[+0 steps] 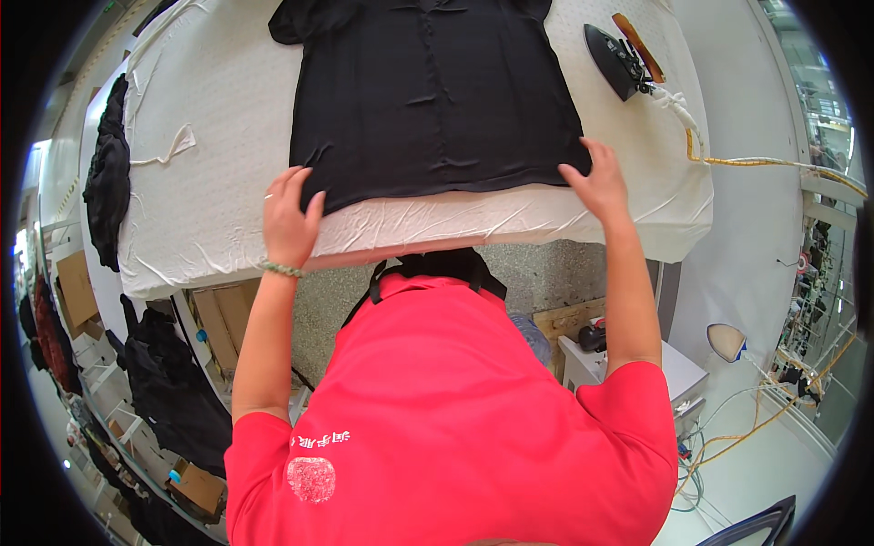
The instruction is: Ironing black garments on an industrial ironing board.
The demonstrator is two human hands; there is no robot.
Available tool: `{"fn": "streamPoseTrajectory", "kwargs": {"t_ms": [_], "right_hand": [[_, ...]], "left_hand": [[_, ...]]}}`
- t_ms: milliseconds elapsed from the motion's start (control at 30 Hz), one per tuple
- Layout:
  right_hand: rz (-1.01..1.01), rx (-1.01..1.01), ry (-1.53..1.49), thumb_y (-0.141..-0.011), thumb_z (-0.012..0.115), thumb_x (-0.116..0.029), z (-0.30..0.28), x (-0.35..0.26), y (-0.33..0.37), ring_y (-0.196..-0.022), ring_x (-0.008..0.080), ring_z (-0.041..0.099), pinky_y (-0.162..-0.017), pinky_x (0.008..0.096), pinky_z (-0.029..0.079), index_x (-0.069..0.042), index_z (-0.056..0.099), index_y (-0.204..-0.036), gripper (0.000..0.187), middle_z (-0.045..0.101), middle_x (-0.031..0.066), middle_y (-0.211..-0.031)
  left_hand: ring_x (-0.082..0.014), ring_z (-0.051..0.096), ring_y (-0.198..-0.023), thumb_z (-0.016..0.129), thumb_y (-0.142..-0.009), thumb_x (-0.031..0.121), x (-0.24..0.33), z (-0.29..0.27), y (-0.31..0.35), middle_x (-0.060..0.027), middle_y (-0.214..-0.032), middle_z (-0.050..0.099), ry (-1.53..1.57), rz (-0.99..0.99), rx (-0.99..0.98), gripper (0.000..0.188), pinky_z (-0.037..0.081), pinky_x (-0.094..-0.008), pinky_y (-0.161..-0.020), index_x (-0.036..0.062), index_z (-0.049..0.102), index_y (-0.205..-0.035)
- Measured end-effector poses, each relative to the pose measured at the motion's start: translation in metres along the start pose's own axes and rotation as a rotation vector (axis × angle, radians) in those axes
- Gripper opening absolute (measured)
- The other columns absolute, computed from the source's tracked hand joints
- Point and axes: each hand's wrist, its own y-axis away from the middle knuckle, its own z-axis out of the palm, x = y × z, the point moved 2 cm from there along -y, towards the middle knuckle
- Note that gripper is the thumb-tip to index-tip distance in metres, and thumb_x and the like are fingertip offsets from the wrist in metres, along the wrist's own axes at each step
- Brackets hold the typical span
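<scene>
A black short-sleeved top [428, 100] lies spread on a white padded ironing table, its hem toward me and its upper edge cut off by the view. Small creases run down its middle and along the hem. My left hand [291, 218] is at the hem's left corner, thumb and fingers apart, the fingertips touching the cloth's edge. At the right corner, my right hand [601, 180] rests with thumb and fingers spread, the tips on the edge of the cloth. Neither hand shows cloth pinched in it.
An iron [617, 59] with a wooden handle rests at the far right, its hose [756, 162] running off right. The white table cover [209, 209] has wrinkled edges. Dark cloth [109, 173] hangs at the table's left edge. Another iron [726, 342] and cables are at the right.
</scene>
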Motion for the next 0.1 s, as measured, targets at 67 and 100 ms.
{"fn": "streamPoseTrajectory", "kwargs": {"t_ms": [67, 100], "right_hand": [[-0.05, -0.036, -0.029, -0.082, 0.08, -0.036, 0.005, -0.038, -0.01, -0.131, 0.0361, 0.052, -0.111, 0.0425, 0.043, -0.005, 0.057, -0.137, 0.068, 0.054, 0.0191, -0.14], [-0.132, -0.053, -0.012, -0.082, 0.081, -0.036, 0.009, -0.057, -0.016, -0.132, 0.0353, 0.052, -0.111, 0.0426, 0.044, -0.007, 0.056, -0.139, 0.068, 0.055, 0.0179, -0.14]], "left_hand": [[-0.0347, 0.059, -0.121, 0.074, -0.087, 0.019, 0.022, 0.017, -0.025, -0.0153, -0.128, 0.062, 0.12, 0.151, -0.026, 0.041, 0.048, -0.043, -0.103, 0.0046, 0.064, -0.125], [-0.0347, 0.059, -0.121, 0.074, -0.087, 0.019, 0.024, 0.016, -0.036, -0.0153, -0.128, 0.062, 0.113, 0.144, -0.038, 0.041, 0.048, -0.043, -0.103, 0.0046, 0.064, -0.125]]}}
